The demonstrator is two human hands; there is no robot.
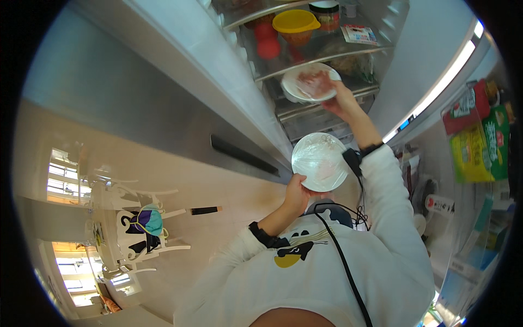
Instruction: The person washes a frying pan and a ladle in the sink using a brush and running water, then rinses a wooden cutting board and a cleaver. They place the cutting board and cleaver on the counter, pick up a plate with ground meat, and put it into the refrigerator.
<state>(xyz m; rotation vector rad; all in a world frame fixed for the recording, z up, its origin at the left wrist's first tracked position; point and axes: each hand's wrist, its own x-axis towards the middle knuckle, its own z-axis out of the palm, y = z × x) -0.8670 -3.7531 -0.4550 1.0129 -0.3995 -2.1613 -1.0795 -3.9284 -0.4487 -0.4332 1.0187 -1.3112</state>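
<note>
My left hand grips the lower rim of a white plate covered with shiny plastic wrap; pale food shows faintly under it. Further up, my right hand holds the right edge of a second white plate, which carries reddish meat under what looks like clear wrap. That plate is at the opening of a lower refrigerator compartment, just under a glass shelf. Whether it touches the surface beneath cannot be told. The two plates are apart.
On the shelf above stand a yellow-lidded bowl, a dark-lidded jar and red round items. Left is a refrigerator door with a dark handle; right, a door holding packets. A black cable hangs before my body.
</note>
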